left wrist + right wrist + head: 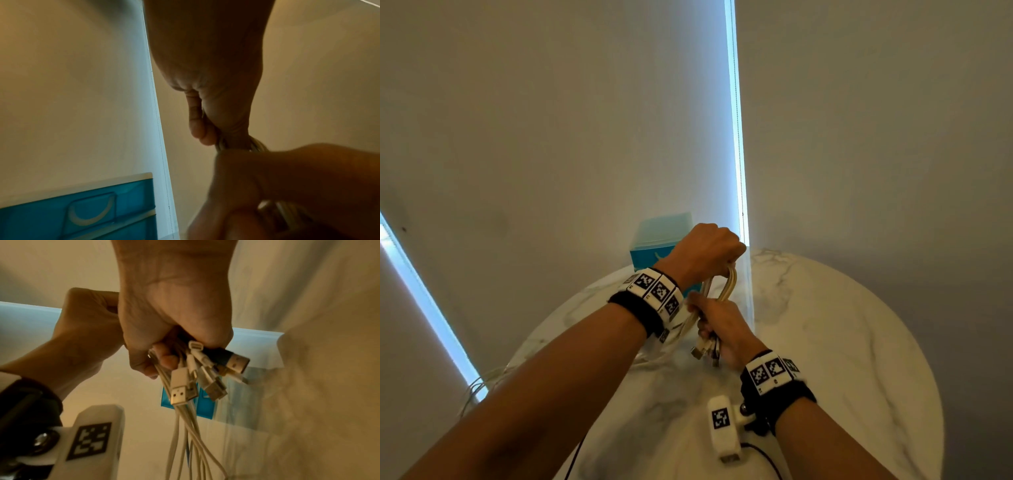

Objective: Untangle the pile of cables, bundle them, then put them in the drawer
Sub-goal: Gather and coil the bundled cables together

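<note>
Both hands' fingers (164, 356) curl around the cables (185, 386).

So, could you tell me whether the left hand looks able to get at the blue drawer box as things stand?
Probably not yet. The left hand grips the top loop of the cables, and the right hand holds the plug ends. The drawer box stands just behind, with nothing between, but the hand would have to let go first.
</note>
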Action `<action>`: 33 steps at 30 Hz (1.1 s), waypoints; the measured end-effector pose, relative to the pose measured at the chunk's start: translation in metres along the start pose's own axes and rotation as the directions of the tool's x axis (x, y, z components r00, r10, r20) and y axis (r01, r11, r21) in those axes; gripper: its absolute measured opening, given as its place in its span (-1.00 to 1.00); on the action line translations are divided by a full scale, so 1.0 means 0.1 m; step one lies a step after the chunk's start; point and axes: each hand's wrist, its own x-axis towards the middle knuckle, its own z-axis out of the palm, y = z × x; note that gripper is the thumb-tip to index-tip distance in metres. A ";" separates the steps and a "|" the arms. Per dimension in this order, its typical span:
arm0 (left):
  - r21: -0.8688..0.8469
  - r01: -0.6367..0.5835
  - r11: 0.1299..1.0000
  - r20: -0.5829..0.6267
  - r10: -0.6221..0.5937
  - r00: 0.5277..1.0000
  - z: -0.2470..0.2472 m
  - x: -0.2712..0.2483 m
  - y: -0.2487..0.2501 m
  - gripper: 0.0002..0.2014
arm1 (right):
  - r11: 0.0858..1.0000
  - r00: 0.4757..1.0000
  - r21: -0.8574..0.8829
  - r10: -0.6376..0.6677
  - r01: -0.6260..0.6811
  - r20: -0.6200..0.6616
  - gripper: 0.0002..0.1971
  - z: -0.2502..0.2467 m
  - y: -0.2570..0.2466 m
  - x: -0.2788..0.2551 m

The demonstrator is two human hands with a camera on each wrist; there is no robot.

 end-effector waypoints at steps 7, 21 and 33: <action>0.036 -0.123 0.992 0.024 0.122 0.992 -0.07 -0.02 0.11 -0.80 | 0.991 0.995 -0.128 -0.023 0.036 0.100 -0.55 -0.02 0.03 -0.06; 0.068 -0.236 0.969 0.105 0.228 0.968 -0.32 -0.02 0.19 -0.82 | 0.931 0.987 -0.354 -0.032 0.086 0.156 -0.52 0.07 -0.01 0.01; 0.273 -0.599 0.753 0.236 0.551 0.800 -0.35 0.01 0.60 -0.77 | 0.997 0.992 0.054 -0.063 0.058 0.105 -0.70 -0.03 0.00 -0.04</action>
